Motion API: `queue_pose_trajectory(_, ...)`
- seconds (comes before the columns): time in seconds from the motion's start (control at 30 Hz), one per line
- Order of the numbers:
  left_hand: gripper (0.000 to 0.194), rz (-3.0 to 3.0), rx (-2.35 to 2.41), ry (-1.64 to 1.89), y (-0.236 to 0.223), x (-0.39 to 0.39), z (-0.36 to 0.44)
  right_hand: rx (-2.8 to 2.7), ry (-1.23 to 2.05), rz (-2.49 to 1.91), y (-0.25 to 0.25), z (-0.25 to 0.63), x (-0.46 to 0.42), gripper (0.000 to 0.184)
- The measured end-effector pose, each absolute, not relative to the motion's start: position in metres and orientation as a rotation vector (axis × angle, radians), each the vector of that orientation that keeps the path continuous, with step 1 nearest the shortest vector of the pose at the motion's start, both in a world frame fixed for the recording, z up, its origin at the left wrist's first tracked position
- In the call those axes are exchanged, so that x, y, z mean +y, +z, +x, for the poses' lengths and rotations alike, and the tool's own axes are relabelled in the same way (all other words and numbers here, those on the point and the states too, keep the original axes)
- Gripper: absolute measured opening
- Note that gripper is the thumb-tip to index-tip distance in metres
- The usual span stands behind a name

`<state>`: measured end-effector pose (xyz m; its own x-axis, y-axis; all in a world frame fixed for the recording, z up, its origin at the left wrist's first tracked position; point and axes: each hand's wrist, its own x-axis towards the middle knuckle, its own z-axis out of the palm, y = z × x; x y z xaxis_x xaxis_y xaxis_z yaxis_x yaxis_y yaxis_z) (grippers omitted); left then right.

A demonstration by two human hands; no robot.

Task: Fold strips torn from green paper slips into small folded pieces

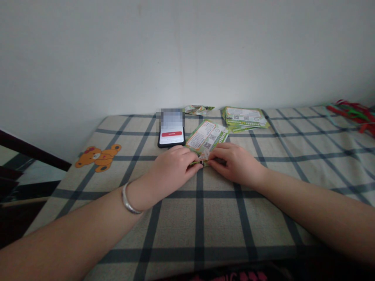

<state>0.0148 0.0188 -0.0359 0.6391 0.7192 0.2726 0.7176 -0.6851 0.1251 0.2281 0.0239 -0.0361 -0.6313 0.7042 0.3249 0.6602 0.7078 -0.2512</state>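
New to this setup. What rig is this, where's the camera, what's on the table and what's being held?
There's no robot here: you're seeing a person's bare left hand and right hand, with a silver bangle on the left wrist. The one picture comes from a camera worn on the head, looking forward and down.

Both hands pinch the near end of a green-and-white printed packet with QR codes. Just beyond the left hand lies a smartphone, its screen lit. Near the wall are a crumpled packet and a pile of similar packets.

A checked tablecloth covers the surface, with an orange teddy bear figure at left. The red-and-green item far right is unclear.
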Motion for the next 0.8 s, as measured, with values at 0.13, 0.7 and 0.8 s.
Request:
queue_pose_trajectory(0.13,0.018,2.826,1.303,0.445,-0.0327,0.0166,0.0169,-2.515,0.142,-1.081,-0.0366,0.2278,0.0246,0.014)
queue_pose_trajectory(0.7,0.016,2.794,1.344,0.373,-0.0333,0.0177,0.02,-2.48,0.213,-1.151,-0.0366,0.2265,0.0309,0.009)
queue_pose_trajectory(0.8,0.016,2.777,1.375,0.354,-0.0322,0.0177,0.021,-2.473,0.254,-1.158,-0.0365,0.2258,0.0319,0.01)
